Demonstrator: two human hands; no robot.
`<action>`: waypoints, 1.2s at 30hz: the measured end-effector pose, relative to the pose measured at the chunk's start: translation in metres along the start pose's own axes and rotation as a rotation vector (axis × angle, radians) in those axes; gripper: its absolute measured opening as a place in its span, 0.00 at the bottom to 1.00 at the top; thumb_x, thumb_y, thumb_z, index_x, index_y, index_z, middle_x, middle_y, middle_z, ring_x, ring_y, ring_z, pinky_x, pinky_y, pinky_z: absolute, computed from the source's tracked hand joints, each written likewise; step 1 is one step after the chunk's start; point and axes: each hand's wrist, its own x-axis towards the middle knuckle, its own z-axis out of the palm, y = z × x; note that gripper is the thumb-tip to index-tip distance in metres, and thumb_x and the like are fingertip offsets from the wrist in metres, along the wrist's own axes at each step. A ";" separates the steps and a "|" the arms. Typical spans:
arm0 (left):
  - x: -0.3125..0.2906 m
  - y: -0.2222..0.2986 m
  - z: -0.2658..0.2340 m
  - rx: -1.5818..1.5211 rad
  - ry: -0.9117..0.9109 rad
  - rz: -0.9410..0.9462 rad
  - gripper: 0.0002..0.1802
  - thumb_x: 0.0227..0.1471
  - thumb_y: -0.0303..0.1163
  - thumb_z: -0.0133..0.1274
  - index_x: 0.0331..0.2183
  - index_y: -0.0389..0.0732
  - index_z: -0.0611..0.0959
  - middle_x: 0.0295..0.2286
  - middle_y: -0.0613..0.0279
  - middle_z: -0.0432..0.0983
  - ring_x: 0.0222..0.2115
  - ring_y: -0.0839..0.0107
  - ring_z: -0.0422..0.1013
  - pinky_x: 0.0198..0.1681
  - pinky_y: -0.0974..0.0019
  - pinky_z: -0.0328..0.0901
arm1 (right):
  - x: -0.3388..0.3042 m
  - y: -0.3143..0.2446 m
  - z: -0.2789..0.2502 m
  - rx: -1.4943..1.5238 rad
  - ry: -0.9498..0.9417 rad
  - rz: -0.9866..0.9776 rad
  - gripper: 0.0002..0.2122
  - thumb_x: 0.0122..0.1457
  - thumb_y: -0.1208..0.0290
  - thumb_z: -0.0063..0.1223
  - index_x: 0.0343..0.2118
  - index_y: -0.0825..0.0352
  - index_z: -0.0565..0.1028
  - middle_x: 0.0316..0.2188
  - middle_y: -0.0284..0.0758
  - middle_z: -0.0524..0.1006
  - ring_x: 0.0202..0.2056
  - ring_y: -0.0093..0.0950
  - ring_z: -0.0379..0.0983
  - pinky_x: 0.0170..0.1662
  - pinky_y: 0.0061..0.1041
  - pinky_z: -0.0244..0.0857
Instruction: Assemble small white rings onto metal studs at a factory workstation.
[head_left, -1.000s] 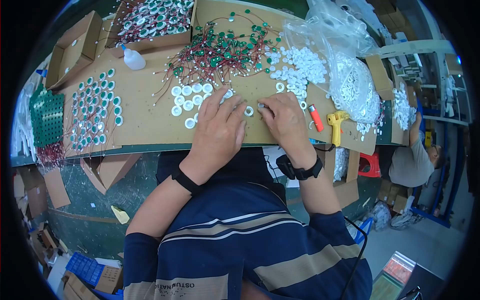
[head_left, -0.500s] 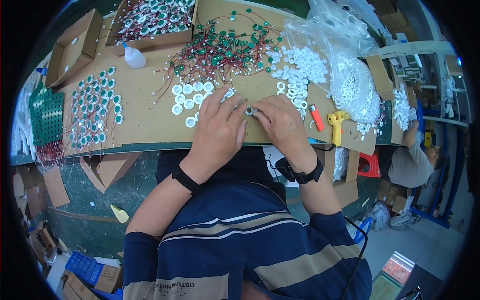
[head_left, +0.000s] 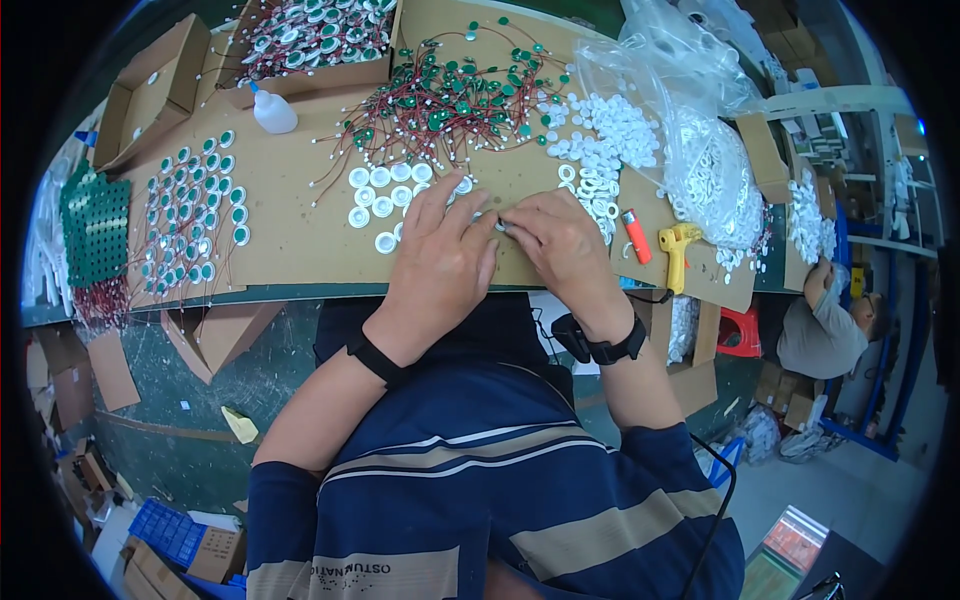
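Note:
A small white ring with a dark centre (head_left: pixel 500 225) is partly hidden between my hands at the middle of the cardboard work surface (head_left: pixel 290 240). My right hand (head_left: pixel 565 250) pinches it between thumb and fingertips. My left hand (head_left: pixel 440 265) lies palm down with fingers stretched and apart, its index fingertip against the ring's left side. Under and beyond its fingers are several white round caps (head_left: pixel 381 206) in rows, some covered by the hand. Beyond my hands lies a tangle of green discs with red wires (head_left: pixel 440 110).
Loose white caps (head_left: pixel 610 130) and white rings (head_left: pixel 597 190) lie at the right, before a clear plastic bag (head_left: pixel 715 170). Nearby are a red lighter (head_left: pixel 636 237) and a yellow glue gun (head_left: pixel 677 255). At left are wired cap assemblies (head_left: pixel 195 215), a white bottle (head_left: pixel 273 112) and a cardboard box (head_left: pixel 150 100).
My fingers have closed in around the small ring, which now shows less. The left index fingertip has shifted slightly right. Otherwise the hands stay in nearly the same place.

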 end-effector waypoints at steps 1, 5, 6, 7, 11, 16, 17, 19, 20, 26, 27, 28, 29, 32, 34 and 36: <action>0.000 0.000 0.000 0.000 0.000 0.000 0.19 0.58 0.28 0.72 0.51 0.33 0.93 0.60 0.50 0.83 0.72 0.43 0.69 0.76 0.39 0.63 | 0.000 0.000 0.000 0.003 0.002 -0.001 0.11 0.60 0.79 0.77 0.46 0.67 0.92 0.43 0.38 0.89 0.47 0.43 0.84 0.52 0.40 0.80; 0.000 0.001 -0.001 0.004 -0.001 -0.004 0.19 0.59 0.28 0.72 0.51 0.34 0.93 0.60 0.50 0.83 0.72 0.43 0.69 0.76 0.39 0.63 | 0.000 0.000 0.001 -0.001 0.003 0.004 0.11 0.60 0.79 0.78 0.46 0.67 0.92 0.43 0.38 0.89 0.47 0.42 0.85 0.51 0.40 0.81; 0.000 0.001 0.000 0.003 0.003 -0.004 0.18 0.59 0.28 0.72 0.50 0.34 0.94 0.60 0.50 0.83 0.72 0.43 0.69 0.76 0.39 0.63 | 0.000 -0.001 0.001 -0.006 0.002 0.008 0.11 0.60 0.79 0.78 0.46 0.67 0.92 0.43 0.38 0.89 0.47 0.42 0.85 0.51 0.39 0.81; 0.000 0.001 0.000 0.002 0.007 -0.004 0.18 0.59 0.28 0.72 0.50 0.34 0.94 0.60 0.50 0.83 0.72 0.43 0.69 0.76 0.39 0.63 | 0.000 -0.001 0.001 -0.007 0.002 0.008 0.11 0.60 0.79 0.78 0.46 0.67 0.92 0.43 0.38 0.89 0.47 0.42 0.85 0.51 0.39 0.81; 0.000 0.001 0.001 0.012 0.016 -0.009 0.16 0.59 0.27 0.72 0.48 0.34 0.93 0.60 0.49 0.83 0.72 0.42 0.69 0.76 0.39 0.63 | 0.000 0.000 0.000 -0.007 -0.026 0.020 0.11 0.60 0.79 0.78 0.46 0.67 0.92 0.43 0.38 0.90 0.47 0.42 0.85 0.52 0.40 0.81; 0.001 0.002 0.001 0.015 0.026 -0.013 0.13 0.58 0.27 0.72 0.45 0.34 0.93 0.59 0.49 0.83 0.72 0.41 0.68 0.76 0.39 0.63 | -0.002 0.008 0.004 0.023 -0.032 0.029 0.10 0.61 0.78 0.77 0.46 0.67 0.92 0.43 0.38 0.90 0.47 0.42 0.85 0.52 0.40 0.81; 0.001 0.001 0.001 0.016 0.026 -0.014 0.13 0.58 0.27 0.72 0.45 0.34 0.93 0.59 0.49 0.83 0.72 0.41 0.68 0.76 0.39 0.63 | -0.002 0.008 0.003 0.018 -0.037 0.026 0.10 0.62 0.78 0.77 0.46 0.66 0.93 0.43 0.38 0.90 0.47 0.42 0.85 0.53 0.39 0.81; 0.001 0.000 0.001 0.021 0.027 -0.011 0.13 0.58 0.27 0.72 0.45 0.34 0.93 0.59 0.49 0.83 0.72 0.41 0.69 0.76 0.39 0.63 | -0.002 0.008 0.003 0.013 -0.041 0.023 0.10 0.62 0.78 0.77 0.46 0.66 0.93 0.43 0.38 0.90 0.47 0.42 0.86 0.53 0.39 0.81; 0.000 0.000 0.000 0.023 0.028 -0.009 0.13 0.57 0.27 0.72 0.45 0.34 0.93 0.59 0.49 0.83 0.72 0.41 0.69 0.76 0.39 0.63 | -0.001 0.007 0.002 0.012 -0.056 0.018 0.10 0.62 0.78 0.77 0.46 0.66 0.93 0.42 0.38 0.90 0.47 0.42 0.86 0.53 0.39 0.81; 0.000 0.001 0.001 0.027 0.037 -0.004 0.13 0.57 0.27 0.72 0.44 0.34 0.93 0.59 0.49 0.83 0.72 0.42 0.69 0.76 0.39 0.64 | -0.001 0.009 0.001 0.060 -0.085 0.032 0.11 0.62 0.78 0.77 0.47 0.65 0.93 0.41 0.38 0.89 0.46 0.40 0.86 0.51 0.38 0.81; 0.000 0.001 0.001 0.027 0.037 -0.004 0.13 0.57 0.27 0.72 0.44 0.34 0.93 0.59 0.49 0.83 0.72 0.42 0.69 0.76 0.39 0.64 | -0.001 0.009 0.001 0.061 -0.085 0.032 0.11 0.62 0.78 0.77 0.47 0.65 0.93 0.41 0.38 0.89 0.46 0.40 0.86 0.51 0.38 0.81; 0.001 0.001 0.001 0.027 0.036 -0.003 0.13 0.56 0.27 0.72 0.44 0.34 0.93 0.59 0.48 0.83 0.72 0.42 0.69 0.75 0.39 0.64 | -0.001 0.010 0.001 0.073 -0.095 0.038 0.11 0.62 0.78 0.77 0.47 0.65 0.93 0.41 0.38 0.89 0.46 0.40 0.86 0.50 0.38 0.81; 0.001 0.001 0.001 0.028 0.036 -0.003 0.13 0.56 0.27 0.72 0.44 0.34 0.93 0.59 0.48 0.83 0.72 0.42 0.69 0.75 0.39 0.64 | -0.001 0.011 0.000 0.086 -0.105 0.045 0.11 0.62 0.78 0.76 0.48 0.65 0.93 0.41 0.37 0.89 0.45 0.40 0.86 0.50 0.37 0.81; 0.002 0.001 -0.001 0.018 0.026 -0.020 0.13 0.56 0.27 0.73 0.44 0.35 0.93 0.59 0.49 0.83 0.72 0.42 0.69 0.75 0.39 0.64 | -0.001 0.012 0.001 0.098 -0.106 0.043 0.11 0.63 0.78 0.76 0.48 0.65 0.94 0.40 0.37 0.89 0.44 0.39 0.86 0.49 0.37 0.81; 0.001 0.001 0.000 0.022 0.025 -0.017 0.13 0.56 0.27 0.73 0.44 0.35 0.93 0.59 0.49 0.83 0.72 0.42 0.69 0.75 0.39 0.64 | -0.001 0.012 0.002 0.096 -0.091 0.025 0.11 0.63 0.78 0.76 0.48 0.65 0.94 0.40 0.37 0.89 0.43 0.39 0.87 0.49 0.37 0.81; 0.001 0.001 0.001 0.029 0.024 -0.015 0.13 0.56 0.27 0.73 0.44 0.36 0.93 0.59 0.49 0.83 0.72 0.42 0.69 0.75 0.39 0.64 | -0.002 0.011 0.001 0.110 -0.102 0.048 0.11 0.63 0.78 0.76 0.48 0.65 0.94 0.40 0.37 0.89 0.43 0.39 0.87 0.48 0.36 0.81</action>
